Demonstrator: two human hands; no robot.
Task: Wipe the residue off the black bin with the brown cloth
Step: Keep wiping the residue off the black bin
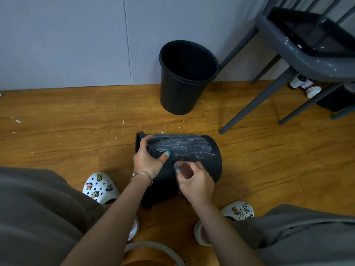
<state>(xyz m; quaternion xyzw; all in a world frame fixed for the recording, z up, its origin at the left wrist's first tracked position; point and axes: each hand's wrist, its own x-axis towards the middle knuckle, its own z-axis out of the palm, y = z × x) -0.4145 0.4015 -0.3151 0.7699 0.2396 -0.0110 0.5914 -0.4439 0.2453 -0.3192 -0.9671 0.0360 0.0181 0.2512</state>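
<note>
Since lying on its side on the wood floor [76,116] and likely light, hollow, prone to rolling: black bin [192,150] braced near rim by gripping left hand [148,159], brown cloth [184,169] bunched in right hand [196,179] against smeared wall.

The brown cloth [184,169] was a motion-blurred smear in the right hand [195,182]. That hand hid part of the black bin [215,160]. The chair [299,54] was cut off by the right edge.

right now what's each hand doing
Left hand: gripping the lying black bin near its rim, thumb on the white residue.
Right hand: curled around the brown cloth, held against the bin.
</note>
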